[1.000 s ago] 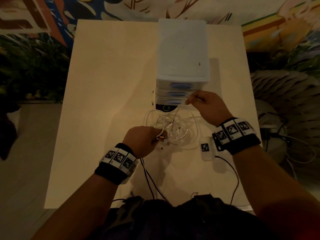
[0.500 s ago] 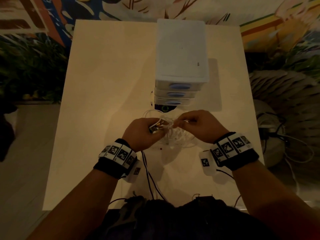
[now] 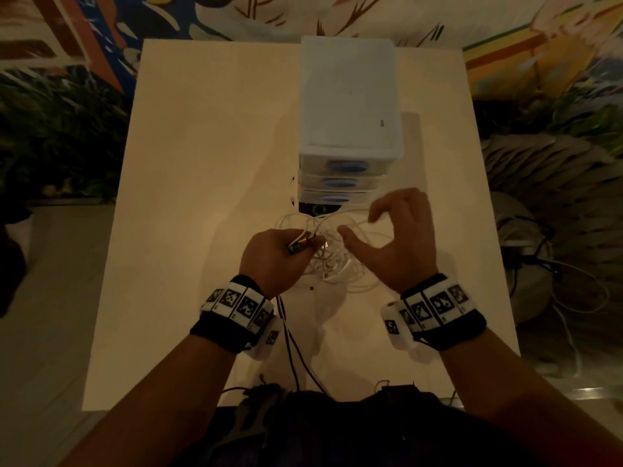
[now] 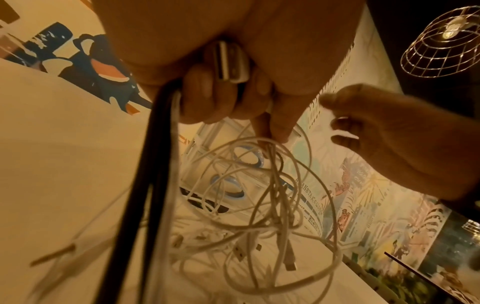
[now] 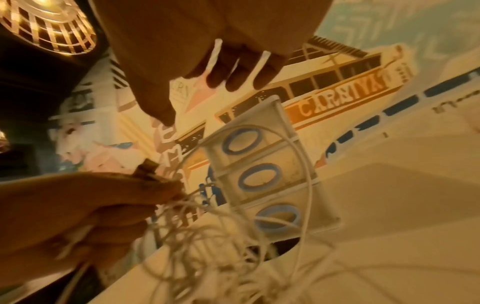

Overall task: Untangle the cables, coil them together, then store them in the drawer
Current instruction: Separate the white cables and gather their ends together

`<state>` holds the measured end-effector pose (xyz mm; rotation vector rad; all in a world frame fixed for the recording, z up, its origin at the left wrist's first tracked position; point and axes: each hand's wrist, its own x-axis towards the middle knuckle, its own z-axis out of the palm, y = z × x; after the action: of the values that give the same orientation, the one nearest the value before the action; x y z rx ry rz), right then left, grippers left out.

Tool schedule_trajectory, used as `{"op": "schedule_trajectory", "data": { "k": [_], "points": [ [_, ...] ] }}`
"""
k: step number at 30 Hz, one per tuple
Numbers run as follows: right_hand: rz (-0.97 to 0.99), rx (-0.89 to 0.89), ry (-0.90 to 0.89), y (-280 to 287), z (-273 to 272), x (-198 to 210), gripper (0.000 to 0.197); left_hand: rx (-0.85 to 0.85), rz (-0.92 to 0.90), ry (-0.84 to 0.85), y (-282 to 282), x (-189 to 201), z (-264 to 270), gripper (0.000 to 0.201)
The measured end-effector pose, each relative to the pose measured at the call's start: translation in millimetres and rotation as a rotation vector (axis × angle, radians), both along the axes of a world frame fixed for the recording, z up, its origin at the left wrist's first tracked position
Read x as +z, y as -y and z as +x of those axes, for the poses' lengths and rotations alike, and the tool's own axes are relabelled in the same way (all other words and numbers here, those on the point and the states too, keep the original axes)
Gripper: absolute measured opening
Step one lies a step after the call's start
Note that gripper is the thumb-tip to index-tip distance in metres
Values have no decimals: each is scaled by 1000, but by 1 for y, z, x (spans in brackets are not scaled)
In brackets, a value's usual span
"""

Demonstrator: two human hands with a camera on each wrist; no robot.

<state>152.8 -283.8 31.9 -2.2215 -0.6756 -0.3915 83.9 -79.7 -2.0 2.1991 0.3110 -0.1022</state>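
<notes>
A tangle of thin white cables (image 3: 332,264) lies on the pale table (image 3: 202,163) just in front of a white three-drawer unit (image 3: 347,129) whose drawers are closed. My left hand (image 3: 300,246) grips a bunch of the cables with their plugs sticking out of the fist. From under it the plug (image 4: 231,61) shows between the curled fingers, and the cable loops (image 4: 259,195) hang below. My right hand (image 3: 357,227) hovers over the tangle with thumb and fingers spread, holding nothing. The same hand (image 5: 197,92) shows empty from the wrist, with the drawer fronts (image 5: 259,176) beyond.
Dark wires (image 3: 293,348) run from my left wrist down to my body. A small dark object (image 3: 317,208) sits at the foot of the drawer unit. Past the table's right edge, more cables (image 3: 539,264) and clutter lie on the floor.
A second ago my right hand drew a strand up toward the drawers, then came back to pinch beside the left. It has now let go and spread out to the right.
</notes>
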Motion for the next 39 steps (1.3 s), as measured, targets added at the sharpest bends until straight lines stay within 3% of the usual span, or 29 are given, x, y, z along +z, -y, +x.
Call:
{"op": "schedule_trajectory", "data": {
  "k": [2, 4, 7, 9, 11, 15, 18, 22, 26, 28, 32, 36, 39],
  "points": [
    [17, 143, -36, -6, -14, -1, 28, 4, -18, 9, 1, 4, -1, 22],
    [0, 246, -212, -13, -23, -10, 17, 12, -70, 33, 2, 7, -1, 30],
    [12, 220, -424, -19, -20, -21, 12, 26, -117, 81, 2, 4, -1, 40],
    [-26, 188, -510, -20, -15, -27, 12, 57, -130, 81, 2, 1, -2, 32],
    [-106, 178, -519, -18, -12, -33, 13, 121, -169, 94, 2, 0, -3, 11],
    [-220, 156, -503, -14, -15, -40, 13, 227, -256, 132, -4, 7, -2, 5],
    [-309, 167, -401, -13, -18, -43, 21, 183, -318, 125, -8, 10, -2, 11],
    [-78, 221, -414, -18, -20, -26, 31, 98, -382, 79, -6, 14, -5, 10],
    [-98, 282, -498, -28, -15, -18, 29, 47, -382, 85, -2, 16, -5, 9],
    [-53, 242, -610, -28, -14, -22, 34, 45, -376, 98, -2, 18, -5, 12],
    [172, 193, -847, -25, -15, -33, 26, -9, -316, 125, -1, 19, -6, 4],
    [473, 130, -1077, -27, -18, -26, 30, -75, -220, 153, -1, 11, -9, 30],
    [559, -3, -1265, -23, -12, -19, 16, -80, -125, 144, -4, 8, -12, 26]
  ]
}}
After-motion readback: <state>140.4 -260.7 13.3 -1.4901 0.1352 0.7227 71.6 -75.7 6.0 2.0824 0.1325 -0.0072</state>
